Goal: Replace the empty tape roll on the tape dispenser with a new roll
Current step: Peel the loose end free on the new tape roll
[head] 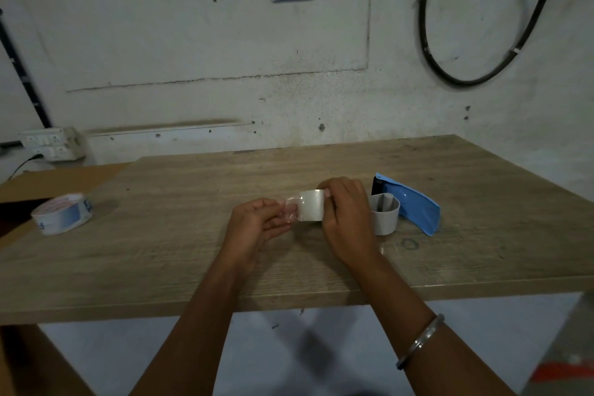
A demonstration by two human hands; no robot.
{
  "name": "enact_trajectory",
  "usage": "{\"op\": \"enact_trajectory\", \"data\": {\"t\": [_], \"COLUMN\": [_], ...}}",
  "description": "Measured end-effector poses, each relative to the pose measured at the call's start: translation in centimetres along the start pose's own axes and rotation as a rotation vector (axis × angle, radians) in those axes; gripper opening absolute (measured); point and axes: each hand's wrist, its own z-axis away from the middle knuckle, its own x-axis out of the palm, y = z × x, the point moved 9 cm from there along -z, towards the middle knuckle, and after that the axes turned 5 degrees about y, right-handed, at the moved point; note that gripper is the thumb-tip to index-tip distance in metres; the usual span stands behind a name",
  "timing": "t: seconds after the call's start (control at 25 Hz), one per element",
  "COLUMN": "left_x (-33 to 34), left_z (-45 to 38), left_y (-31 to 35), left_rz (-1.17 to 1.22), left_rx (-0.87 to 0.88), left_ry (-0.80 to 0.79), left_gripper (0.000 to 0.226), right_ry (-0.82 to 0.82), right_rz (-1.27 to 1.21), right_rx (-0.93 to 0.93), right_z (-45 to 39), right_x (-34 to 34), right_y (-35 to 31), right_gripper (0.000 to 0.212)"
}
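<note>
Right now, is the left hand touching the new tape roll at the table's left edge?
Apart. The head view shows the left hand mid-table pinching clear tape with the right hand; bare table separates it from the roll.

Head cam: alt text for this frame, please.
Both hands, left hand and right hand, hold a clear strip of tape above a wooden table. A blue tape dispenser lies right; a tape roll sits far left.

Dim, soft focus, wide-angle edge distortion
</note>
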Motion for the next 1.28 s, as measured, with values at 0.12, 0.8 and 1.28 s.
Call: {"op": "enact_trajectory", "data": {"t": [0.12, 0.8, 1.28], "left_x": [0.4, -0.4, -0.1], "left_z": [0.3, -0.3, 0.0], "left_y": [0.7, 1.3, 0.4], "left_rz": [-0.044, -0.273, 0.071], "left_rx": [0.077, 0.316, 0.014], "left_ry": [-0.009, 0.074, 0.009], "left_gripper": [0.013, 0.004, 0.008], "right_ry": [-0.011, -0.144, -0.066], "right_rz": [0.022, 0.166, -0.102], "right_rx": [-0.034, -0.088, 0.033], "right_z": [-0.1, 0.6, 0.3], "right_x": [0.0, 1.3, 0.3], "right_y": [-0.2, -1.0, 0.1], "right_gripper": [0.025, 0.020, 0.018]}}
